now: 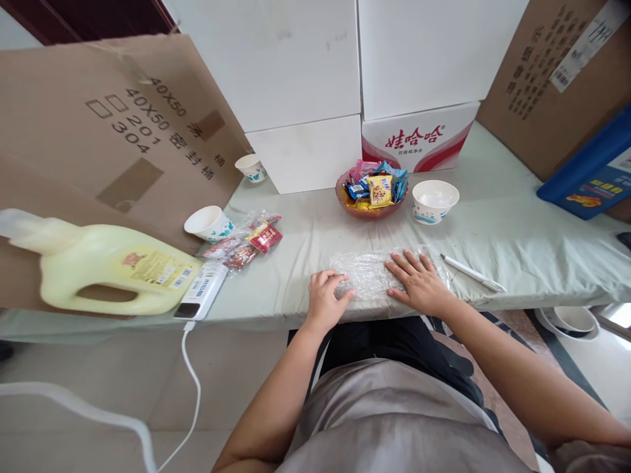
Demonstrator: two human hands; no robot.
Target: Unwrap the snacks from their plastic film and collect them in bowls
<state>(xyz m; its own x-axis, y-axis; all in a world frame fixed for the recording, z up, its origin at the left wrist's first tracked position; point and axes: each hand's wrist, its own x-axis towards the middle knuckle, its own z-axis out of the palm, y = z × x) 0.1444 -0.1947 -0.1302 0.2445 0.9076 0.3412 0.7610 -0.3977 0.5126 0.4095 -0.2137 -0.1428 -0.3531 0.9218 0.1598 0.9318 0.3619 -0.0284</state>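
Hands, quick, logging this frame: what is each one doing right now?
Left hand: fingers curled, gripping the left end of the clear plastic bag.
Right hand: open, pressed flat on the bag.

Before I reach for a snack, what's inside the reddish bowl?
The reddish bowl holds a heap of wrapped snacks: a yellow cookie packet on top, blue and pink wrappers around it. Whatever lies beneath the heap is covered.

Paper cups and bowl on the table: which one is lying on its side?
The paper cup beside the snack packets, left of the hands, is tipped over. The far cup and white bowl stand upright.
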